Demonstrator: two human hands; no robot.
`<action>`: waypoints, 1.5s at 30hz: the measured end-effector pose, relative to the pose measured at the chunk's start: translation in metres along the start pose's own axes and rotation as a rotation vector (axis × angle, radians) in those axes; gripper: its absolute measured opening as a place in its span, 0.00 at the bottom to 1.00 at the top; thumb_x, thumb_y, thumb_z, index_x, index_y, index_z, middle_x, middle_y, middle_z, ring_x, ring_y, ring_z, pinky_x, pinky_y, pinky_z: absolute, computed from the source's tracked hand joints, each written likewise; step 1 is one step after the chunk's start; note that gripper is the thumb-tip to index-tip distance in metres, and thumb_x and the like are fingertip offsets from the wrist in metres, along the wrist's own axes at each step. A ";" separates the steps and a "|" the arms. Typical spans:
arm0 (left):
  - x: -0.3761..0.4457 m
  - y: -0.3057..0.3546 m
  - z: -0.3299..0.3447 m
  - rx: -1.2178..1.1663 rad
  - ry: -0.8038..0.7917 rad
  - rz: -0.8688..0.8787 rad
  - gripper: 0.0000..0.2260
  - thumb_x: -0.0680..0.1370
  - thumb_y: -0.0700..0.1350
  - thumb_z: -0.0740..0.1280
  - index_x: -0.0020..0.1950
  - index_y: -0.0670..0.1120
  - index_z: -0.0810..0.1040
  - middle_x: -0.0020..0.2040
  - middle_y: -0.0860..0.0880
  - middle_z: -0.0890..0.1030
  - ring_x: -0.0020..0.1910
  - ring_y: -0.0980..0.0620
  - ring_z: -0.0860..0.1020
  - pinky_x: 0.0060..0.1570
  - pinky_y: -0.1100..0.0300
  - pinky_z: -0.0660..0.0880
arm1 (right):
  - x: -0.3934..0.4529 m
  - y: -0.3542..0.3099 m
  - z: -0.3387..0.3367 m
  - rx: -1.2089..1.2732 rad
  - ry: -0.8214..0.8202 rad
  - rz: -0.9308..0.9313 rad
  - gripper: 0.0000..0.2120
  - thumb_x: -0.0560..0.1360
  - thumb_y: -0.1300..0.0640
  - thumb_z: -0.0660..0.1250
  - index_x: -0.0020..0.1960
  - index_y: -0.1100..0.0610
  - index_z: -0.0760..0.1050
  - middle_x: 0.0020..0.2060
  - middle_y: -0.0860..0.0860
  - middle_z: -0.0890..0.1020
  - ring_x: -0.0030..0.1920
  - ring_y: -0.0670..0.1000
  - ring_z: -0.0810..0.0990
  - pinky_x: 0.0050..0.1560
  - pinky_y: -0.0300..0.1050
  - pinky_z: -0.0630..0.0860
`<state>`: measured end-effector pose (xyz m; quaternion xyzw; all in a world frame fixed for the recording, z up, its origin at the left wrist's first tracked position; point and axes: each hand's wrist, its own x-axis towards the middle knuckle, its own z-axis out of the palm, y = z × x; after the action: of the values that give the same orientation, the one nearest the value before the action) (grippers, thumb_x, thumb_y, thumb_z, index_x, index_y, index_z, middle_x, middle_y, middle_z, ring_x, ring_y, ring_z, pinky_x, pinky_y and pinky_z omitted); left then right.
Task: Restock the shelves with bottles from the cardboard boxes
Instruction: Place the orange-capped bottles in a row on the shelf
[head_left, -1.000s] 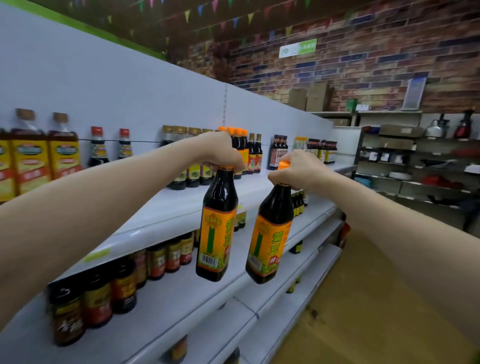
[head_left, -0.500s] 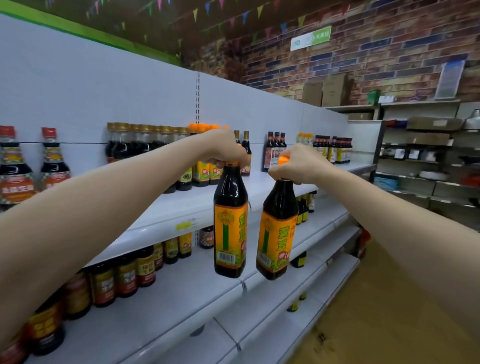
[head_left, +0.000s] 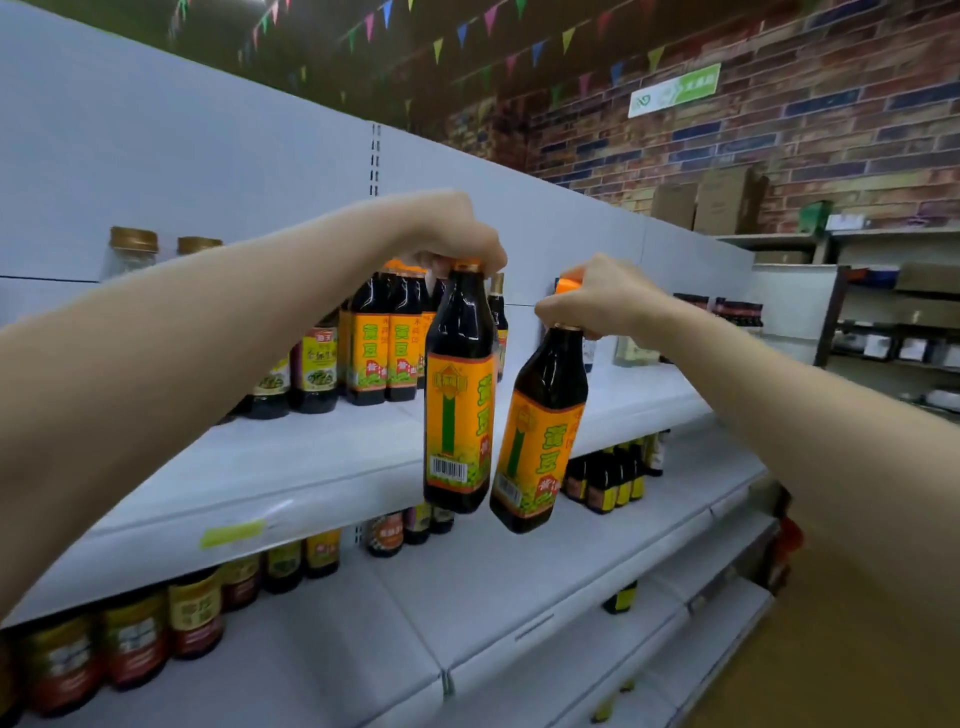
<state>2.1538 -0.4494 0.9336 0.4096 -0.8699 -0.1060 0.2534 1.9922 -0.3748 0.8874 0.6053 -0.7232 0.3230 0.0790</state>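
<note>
Bottles (head_left: 459, 395) (2, each hand-held) hang before matching shelf bottles (head_left: 384, 343).

This is looking like a shop. Long white shelves (head_left: 322, 467) are running in rows behind and below the two held bottles, and many bottles (head_left: 384, 343) with orange labels are standing in neat lines just behind the gripping hands. A small yellow tag (head_left: 232, 533) is sticking to the shelf edge, down to the left of them. Cardboard boxes (head_left: 722, 200) are sitting high to the right, and colored flags (head_left: 462, 34) are hanging overhead.
</note>
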 end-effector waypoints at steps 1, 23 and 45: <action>0.013 0.000 0.001 0.005 0.007 -0.006 0.12 0.70 0.45 0.68 0.31 0.42 0.70 0.23 0.47 0.68 0.21 0.51 0.62 0.24 0.64 0.57 | 0.014 0.006 -0.001 0.001 0.012 -0.014 0.11 0.68 0.53 0.70 0.34 0.57 0.70 0.29 0.53 0.71 0.33 0.51 0.72 0.38 0.46 0.69; 0.200 -0.019 0.082 0.073 0.200 -0.255 0.12 0.70 0.48 0.71 0.38 0.40 0.73 0.29 0.46 0.72 0.27 0.51 0.68 0.26 0.62 0.62 | 0.216 0.124 0.046 0.156 -0.016 -0.223 0.14 0.69 0.50 0.71 0.34 0.57 0.69 0.32 0.53 0.70 0.34 0.51 0.71 0.38 0.46 0.67; 0.251 -0.028 0.122 0.314 0.483 -0.468 0.18 0.71 0.54 0.69 0.32 0.47 0.64 0.30 0.50 0.66 0.29 0.53 0.65 0.28 0.59 0.59 | 0.286 0.149 0.140 0.370 0.024 -0.258 0.16 0.71 0.50 0.69 0.34 0.57 0.67 0.31 0.52 0.71 0.32 0.52 0.70 0.35 0.46 0.67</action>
<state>1.9730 -0.6627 0.9076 0.6446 -0.6735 0.0734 0.3543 1.8203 -0.6807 0.8673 0.6932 -0.5673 0.4443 0.0159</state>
